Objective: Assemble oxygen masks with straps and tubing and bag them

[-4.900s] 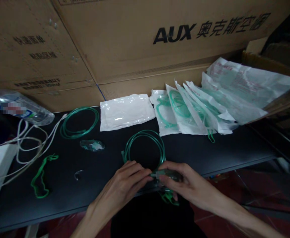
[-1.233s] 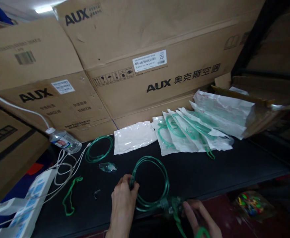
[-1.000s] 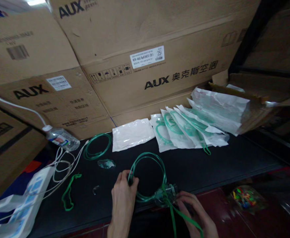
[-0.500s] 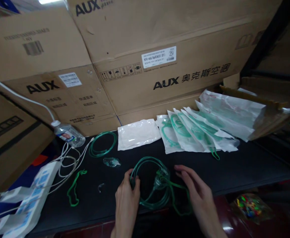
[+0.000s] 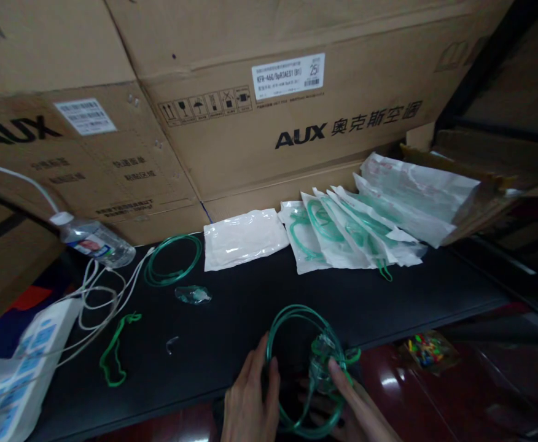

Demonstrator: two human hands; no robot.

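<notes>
Coiled green oxygen tubing [image 5: 292, 309] with a clear face mask [image 5: 323, 363] stands between my hands at the front edge of the table. My left hand [image 5: 253, 393] pinches the left side of the coil between thumb and fingers. On the right, my right hand [image 5: 358, 405] grips the mask and the coil's right side, its thumb over the mask and its other fingers partly hidden behind. A green strap [image 5: 352, 356] sticks out beside that thumb. Farther back lie another green tubing coil [image 5: 173, 261], a small clear mask [image 5: 193, 295], and a loose green strap [image 5: 115, 353].
A white packet [image 5: 245, 239] and several pouches of green tubing [image 5: 333, 230] lie along the cardboard boxes [image 5: 232, 159]. At left are a plastic bottle [image 5: 94, 242], white cables, and a power strip [image 5: 34, 362]. A bag of colourful pieces [image 5: 428, 351] is below, right.
My right hand, apart from the coil before, has closed on the mask and tubing. The coil has come lower and nearer, and the hanging strap is gathered in. The view has shifted.
</notes>
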